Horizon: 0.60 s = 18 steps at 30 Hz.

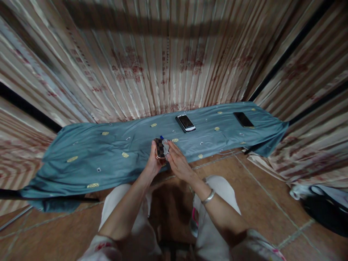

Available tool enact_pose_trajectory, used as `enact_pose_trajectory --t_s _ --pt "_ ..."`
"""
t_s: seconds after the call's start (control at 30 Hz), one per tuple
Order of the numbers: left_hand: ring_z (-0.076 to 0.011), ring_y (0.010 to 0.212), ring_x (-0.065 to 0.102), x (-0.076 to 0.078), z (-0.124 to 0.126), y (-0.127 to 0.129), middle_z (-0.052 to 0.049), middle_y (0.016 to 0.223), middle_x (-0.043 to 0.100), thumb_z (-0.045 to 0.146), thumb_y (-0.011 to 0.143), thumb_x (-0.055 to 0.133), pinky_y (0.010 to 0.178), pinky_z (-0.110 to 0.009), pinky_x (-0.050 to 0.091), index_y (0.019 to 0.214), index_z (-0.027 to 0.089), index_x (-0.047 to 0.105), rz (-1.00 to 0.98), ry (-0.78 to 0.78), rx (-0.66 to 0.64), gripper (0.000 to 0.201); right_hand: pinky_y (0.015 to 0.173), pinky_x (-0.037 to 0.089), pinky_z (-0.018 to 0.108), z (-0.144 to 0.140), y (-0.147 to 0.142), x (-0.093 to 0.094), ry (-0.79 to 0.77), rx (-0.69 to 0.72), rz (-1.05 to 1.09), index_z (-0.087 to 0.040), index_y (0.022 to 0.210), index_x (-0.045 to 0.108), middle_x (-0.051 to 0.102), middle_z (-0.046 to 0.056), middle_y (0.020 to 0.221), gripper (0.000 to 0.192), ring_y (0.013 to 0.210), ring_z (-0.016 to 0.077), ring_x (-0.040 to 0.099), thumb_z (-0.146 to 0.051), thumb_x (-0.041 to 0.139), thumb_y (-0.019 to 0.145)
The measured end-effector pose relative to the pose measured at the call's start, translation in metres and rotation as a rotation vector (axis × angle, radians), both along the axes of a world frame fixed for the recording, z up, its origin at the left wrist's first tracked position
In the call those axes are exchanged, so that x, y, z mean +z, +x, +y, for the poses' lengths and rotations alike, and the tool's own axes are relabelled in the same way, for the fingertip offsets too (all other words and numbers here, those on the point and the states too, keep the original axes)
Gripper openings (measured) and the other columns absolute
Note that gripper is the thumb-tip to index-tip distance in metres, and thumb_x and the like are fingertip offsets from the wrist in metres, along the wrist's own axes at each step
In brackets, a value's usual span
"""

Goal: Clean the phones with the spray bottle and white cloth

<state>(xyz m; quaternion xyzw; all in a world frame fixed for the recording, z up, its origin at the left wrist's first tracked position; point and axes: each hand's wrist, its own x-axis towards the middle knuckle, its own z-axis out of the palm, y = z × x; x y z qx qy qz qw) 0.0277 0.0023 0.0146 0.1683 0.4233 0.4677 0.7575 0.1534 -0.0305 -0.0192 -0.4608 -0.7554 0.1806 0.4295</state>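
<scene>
— Over the near edge of the worktop (81, 170), what's that in the left hand (154, 162)?

— Small case (160, 149), chequered dark and pale, with a rounded coppery end low down. Fingers are wrapped round it from the left, clamped on it, holding it upright just above the cloth's edge.

— And the right hand (178, 162)?

— Pressed against the case's right side with a scrap of soft grey rag (166, 146) between fingers and case. Fingers lie fairly flat over the rag, pinching it to the case. There's a metal bangle (208, 197) on that wrist. A speck of blue shows just behind the case; I can't tell what it is.

— What's the surface like?

— Long and narrow, draped in a blue-grey cloth (122, 141), smooth, a bit creased, dotted with small yellow ovals and tiny squares. It hangs loose off both ends.

— Anything else on it?

— Two phones, well apart from the hands. A silver-edged phone (185, 123) lies face up behind the case; a flat black phone (243, 119) lies far to the right.

— The room?

— Curtains (168, 58) all round, glossy, striped cream and brown in deep folds, with faded red print. Floor (258, 188) is brown tile with pale grout. A dark bag (326, 210) sits on the floor at far right. The person wears pale trousers, knees either side of the arms.
</scene>
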Motion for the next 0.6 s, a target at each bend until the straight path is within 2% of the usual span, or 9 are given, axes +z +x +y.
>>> enact_pose_trajectory --t_s 0.4,0.6 --pt "-0.0151 0.059 0.066 -0.009 -0.001 -0.006 -0.002 0.079 0.075 0.067 0.093 0.044 0.050 -0.026 0.050 0.101 0.018 0.073 -0.050 0.050 -0.024 0.057 0.127 0.026 0.048 0.007 -0.001 0.000 0.000 -0.038 0.020 -0.018 0.155 0.040 0.041 0.012 0.160 0.054 0.152 0.0220 0.032 -0.038 0.029 0.106" --pt "-0.0187 0.081 0.071 -0.013 -0.006 -0.005 -0.004 0.097 0.077 0.064 0.091 0.052 0.059 -0.026 0.052 0.114 0.022 0.072 0.028 0.085 -0.015 0.052 0.128 0.026 0.047 0.004 -0.006 0.006 0.068 0.015 -0.015 -0.018 0.156 0.037 0.041 0.012 0.160 0.053 0.154 0.0196 0.028 -0.031 0.028 0.105"
